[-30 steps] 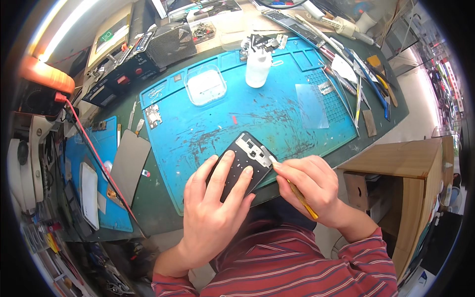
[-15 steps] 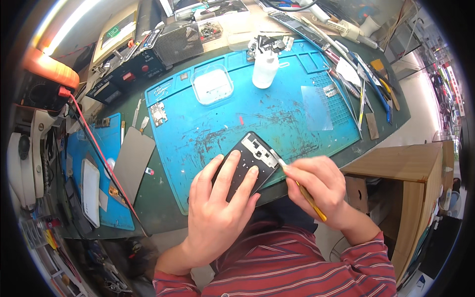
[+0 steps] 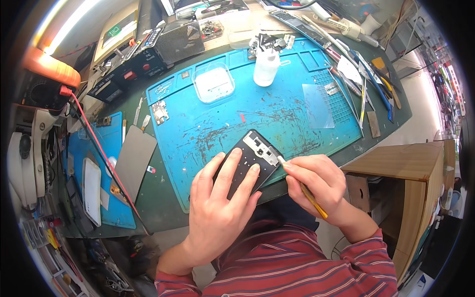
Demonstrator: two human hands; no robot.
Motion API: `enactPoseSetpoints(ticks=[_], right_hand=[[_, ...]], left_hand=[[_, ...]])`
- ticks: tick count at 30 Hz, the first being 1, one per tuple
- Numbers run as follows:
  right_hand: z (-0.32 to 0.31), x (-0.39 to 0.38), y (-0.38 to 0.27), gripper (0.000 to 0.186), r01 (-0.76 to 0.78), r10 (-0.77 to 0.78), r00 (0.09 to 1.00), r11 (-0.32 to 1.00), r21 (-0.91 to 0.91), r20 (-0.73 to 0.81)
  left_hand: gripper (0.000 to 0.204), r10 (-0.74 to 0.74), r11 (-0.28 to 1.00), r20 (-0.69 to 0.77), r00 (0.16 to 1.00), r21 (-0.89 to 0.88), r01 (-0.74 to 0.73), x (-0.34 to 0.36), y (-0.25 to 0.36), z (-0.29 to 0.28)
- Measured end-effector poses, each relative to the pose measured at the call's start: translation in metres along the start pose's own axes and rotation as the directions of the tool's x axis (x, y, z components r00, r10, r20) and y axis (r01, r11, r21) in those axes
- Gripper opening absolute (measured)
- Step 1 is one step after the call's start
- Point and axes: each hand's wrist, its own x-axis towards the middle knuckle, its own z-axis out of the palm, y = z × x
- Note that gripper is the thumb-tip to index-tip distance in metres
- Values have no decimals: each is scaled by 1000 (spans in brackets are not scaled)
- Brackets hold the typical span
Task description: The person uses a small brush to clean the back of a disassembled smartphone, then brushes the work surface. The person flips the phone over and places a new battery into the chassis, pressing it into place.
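My left hand (image 3: 219,214) rests over a black phone panel (image 3: 265,176), holding it at the near part of the blue mat (image 3: 198,133) with fingers spread across its face and edge. A silvery bracket with cut-outs (image 3: 259,145) lies along the panel's far end. My right hand (image 3: 319,185) pinches a slim yellow-handled tool (image 3: 316,205), its pale tip at the right edge of the panel, beside the bracket. Farther back on the mat are a white bottle (image 3: 265,69), a clear plastic dish (image 3: 213,94) and a translucent sheet (image 3: 317,106).
A second mat (image 3: 121,220), a grey plate (image 3: 132,163) and a red cable (image 3: 91,128) lie left, below an orange-cased meter (image 3: 49,74). Hand tools (image 3: 381,94) pile along the back right; electronic boxes (image 3: 126,76) stand back left. A wooden cabinet (image 3: 405,158) is at right.
Since a second ago both hands and the panel appear slightly farther right in view, along with the mat and bench. The tool tip stays at the panel's edge.
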Motion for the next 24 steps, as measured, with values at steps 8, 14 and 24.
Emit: enactPoseSetpoints(ticks=[8, 14, 24], right_hand=[[-2, -10, -4, 33, 13, -12, 1000, 997, -74, 22], [-3, -12, -4, 35, 11, -10, 1000, 997, -73, 11], [-1, -9, -5, 37, 0, 1, 1000, 998, -66, 7]], left_hand=[[52, -4, 1000, 12, 1000, 16, 4, -1, 1, 0], [54, -6, 1000, 16, 1000, 11, 5, 0, 1, -1], [54, -3, 1000, 21, 1000, 9, 3, -1, 1, -1]])
